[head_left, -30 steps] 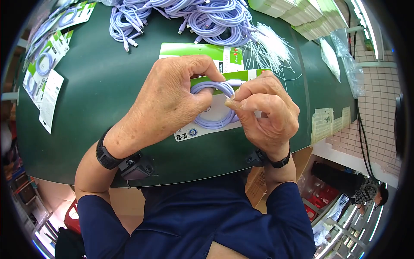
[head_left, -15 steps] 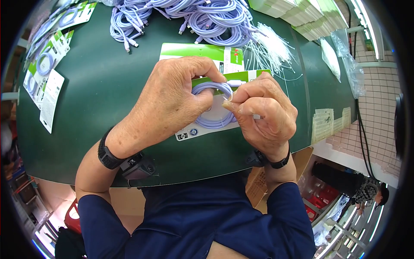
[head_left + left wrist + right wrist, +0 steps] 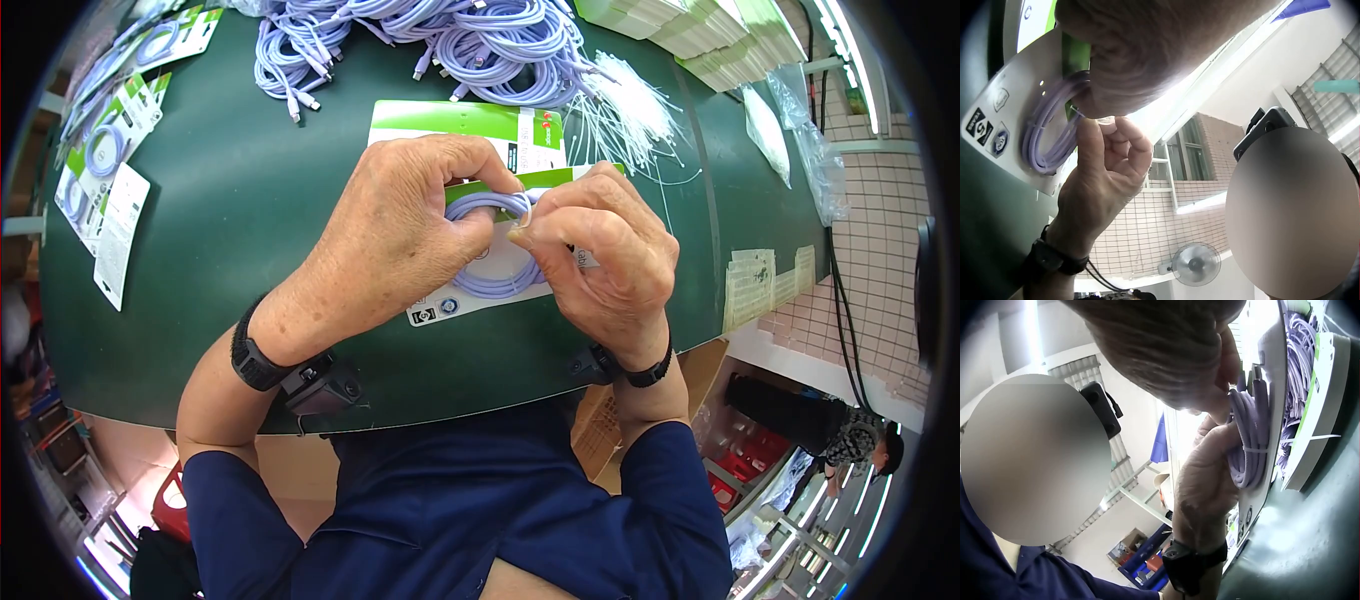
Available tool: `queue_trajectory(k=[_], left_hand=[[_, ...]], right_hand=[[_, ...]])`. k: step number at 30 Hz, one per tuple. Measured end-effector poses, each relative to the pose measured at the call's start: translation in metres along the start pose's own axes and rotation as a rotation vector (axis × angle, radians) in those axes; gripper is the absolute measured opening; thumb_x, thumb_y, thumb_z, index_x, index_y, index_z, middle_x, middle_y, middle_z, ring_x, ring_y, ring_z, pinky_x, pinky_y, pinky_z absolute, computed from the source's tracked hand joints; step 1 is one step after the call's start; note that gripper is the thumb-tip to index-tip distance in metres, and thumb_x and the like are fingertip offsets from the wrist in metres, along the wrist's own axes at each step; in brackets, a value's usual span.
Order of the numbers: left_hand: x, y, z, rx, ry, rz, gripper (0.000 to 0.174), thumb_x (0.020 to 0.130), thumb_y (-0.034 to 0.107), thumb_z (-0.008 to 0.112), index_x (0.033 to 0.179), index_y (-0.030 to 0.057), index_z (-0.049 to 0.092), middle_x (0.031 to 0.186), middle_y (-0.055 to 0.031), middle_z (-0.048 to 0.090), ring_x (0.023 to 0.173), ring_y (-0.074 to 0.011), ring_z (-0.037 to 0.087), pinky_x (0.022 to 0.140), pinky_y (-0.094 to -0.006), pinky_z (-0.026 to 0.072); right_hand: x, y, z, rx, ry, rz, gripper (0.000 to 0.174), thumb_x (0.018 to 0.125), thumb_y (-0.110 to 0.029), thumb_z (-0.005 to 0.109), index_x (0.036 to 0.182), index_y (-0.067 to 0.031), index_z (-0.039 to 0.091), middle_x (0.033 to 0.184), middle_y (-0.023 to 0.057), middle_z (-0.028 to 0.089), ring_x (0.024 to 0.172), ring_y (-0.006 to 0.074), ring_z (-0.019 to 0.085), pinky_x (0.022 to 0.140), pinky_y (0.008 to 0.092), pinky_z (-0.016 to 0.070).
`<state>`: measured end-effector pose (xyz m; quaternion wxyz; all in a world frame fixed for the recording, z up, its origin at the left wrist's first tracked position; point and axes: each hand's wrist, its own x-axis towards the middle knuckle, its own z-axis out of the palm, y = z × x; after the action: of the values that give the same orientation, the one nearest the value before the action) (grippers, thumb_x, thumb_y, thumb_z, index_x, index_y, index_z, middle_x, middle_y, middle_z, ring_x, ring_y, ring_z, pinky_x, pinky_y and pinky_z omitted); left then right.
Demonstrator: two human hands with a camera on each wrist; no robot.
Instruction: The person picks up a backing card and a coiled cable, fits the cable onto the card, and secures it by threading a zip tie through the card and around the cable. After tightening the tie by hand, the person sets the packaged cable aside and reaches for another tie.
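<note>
A lilac USB cable, wound into a coil, lies against a white and green printed card. My left hand pinches the upper side of the coil between thumb and forefinger. At the coil's top right, a thin white cable tie loops round the strands. My right hand pinches this tie between thumb and forefinger, close beside the left fingertips. Another tie circles the coil in the right wrist view. The cable's plug ends are partly hidden by the fingers.
Behind the hands lies another green and white card. A heap of lilac cables and a pile of white ties are at the back. Card stacks stand back right; carded cables lie at the left.
My right hand has moved slightly left and up, closer to the left fingertips, and the tie loop has shifted left along the coil's top. The left hand has hardly moved.
</note>
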<state>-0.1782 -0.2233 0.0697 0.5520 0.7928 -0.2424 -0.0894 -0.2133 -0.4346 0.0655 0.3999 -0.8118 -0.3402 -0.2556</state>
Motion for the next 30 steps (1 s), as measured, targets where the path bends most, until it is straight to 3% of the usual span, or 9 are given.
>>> queue_trajectory(k=[4, 8, 13, 16, 21, 24, 27, 30], left_hand=[[0.000, -0.001, 0.001, -0.128, -0.037, -0.083, 0.017, 0.083, -0.001, 0.074, 0.100, -0.0020, 0.077, 0.093, -0.0070, 0.078, 0.083, -0.0098, 0.069, 0.079, -0.0270, 0.0563], [0.000, -0.002, 0.005, -0.180, -0.036, -0.095, 0.017, 0.083, 0.001, 0.078, 0.100, -0.0011, 0.077, 0.092, -0.0069, 0.078, 0.084, -0.0092, 0.069, 0.078, -0.0273, 0.0564], [-0.001, 0.002, 0.004, -0.056, 0.007, 0.017, 0.017, 0.083, 0.000, 0.077, 0.100, -0.0013, 0.076, 0.092, -0.0069, 0.078, 0.084, -0.0097, 0.070, 0.078, -0.0274, 0.0563], [0.000, 0.001, 0.003, -0.032, 0.017, 0.057, 0.017, 0.083, 0.000, 0.072, 0.100, -0.0032, 0.075, 0.091, -0.0179, 0.077, 0.081, -0.0239, 0.075, 0.073, -0.0339, 0.0574], [-0.001, 0.003, 0.005, -0.058, 0.020, 0.040, 0.018, 0.083, 0.000, 0.073, 0.100, -0.0030, 0.076, 0.091, -0.0176, 0.077, 0.082, -0.0236, 0.075, 0.074, -0.0339, 0.0574], [-0.002, 0.005, 0.006, -0.195, -0.024, -0.063, 0.018, 0.082, 0.000, 0.072, 0.100, -0.0032, 0.075, 0.090, -0.0164, 0.076, 0.082, -0.0197, 0.074, 0.075, -0.0334, 0.0571], [-0.001, 0.004, 0.006, -0.130, -0.002, 0.016, 0.019, 0.082, -0.002, 0.070, 0.100, -0.0032, 0.076, 0.090, -0.0142, 0.077, 0.083, -0.0171, 0.074, 0.075, -0.0322, 0.0570], [0.001, 0.003, 0.000, -0.088, 0.006, 0.034, 0.019, 0.082, -0.003, 0.069, 0.100, -0.0031, 0.076, 0.091, -0.0121, 0.077, 0.084, -0.0154, 0.073, 0.076, -0.0312, 0.0570]], right_hand=[[0.002, -0.002, 0.004, -0.042, 0.011, 0.000, 0.031, 0.075, 0.006, 0.088, 0.098, -0.0079, 0.074, 0.083, 0.0046, 0.071, 0.071, 0.0206, 0.064, 0.060, 0.0312, 0.0475], [0.002, -0.004, -0.001, -0.184, -0.102, -0.073, 0.037, 0.071, 0.005, 0.089, 0.104, -0.0086, 0.079, 0.082, 0.0032, 0.069, 0.070, 0.0217, 0.063, 0.059, 0.0321, 0.0479], [0.001, -0.003, 0.002, -0.179, -0.086, -0.039, 0.038, 0.069, 0.004, 0.088, 0.104, -0.0086, 0.079, 0.080, 0.0028, 0.067, 0.068, 0.0217, 0.061, 0.058, 0.0334, 0.0480], [0.002, 0.000, -0.001, -0.120, -0.071, -0.037, 0.038, 0.069, 0.004, 0.087, 0.103, -0.0084, 0.079, 0.080, 0.0026, 0.067, 0.068, 0.0212, 0.061, 0.058, 0.0332, 0.0479], [0.002, -0.003, -0.004, -0.142, -0.129, -0.074, 0.036, 0.071, 0.001, 0.087, 0.105, -0.0080, 0.078, 0.080, 0.0027, 0.067, 0.068, 0.0210, 0.062, 0.056, 0.0312, 0.0478], [0.001, -0.008, -0.008, -0.226, -0.135, -0.101, 0.034, 0.074, 0.000, 0.086, 0.106, -0.0077, 0.078, 0.080, 0.0028, 0.067, 0.068, 0.0212, 0.062, 0.055, 0.0304, 0.0480], [0.003, -0.011, -0.006, -0.267, -0.157, -0.106, 0.031, 0.078, -0.001, 0.086, 0.108, -0.0075, 0.077, 0.083, 0.0049, 0.069, 0.068, 0.0212, 0.064, 0.056, 0.0305, 0.0505], [0.011, -0.010, -0.014, -0.088, -0.072, 0.007, 0.028, 0.082, 0.000, 0.083, 0.108, -0.0051, 0.076, 0.086, 0.0063, 0.072, 0.070, 0.0190, 0.065, 0.060, 0.0302, 0.0526]])
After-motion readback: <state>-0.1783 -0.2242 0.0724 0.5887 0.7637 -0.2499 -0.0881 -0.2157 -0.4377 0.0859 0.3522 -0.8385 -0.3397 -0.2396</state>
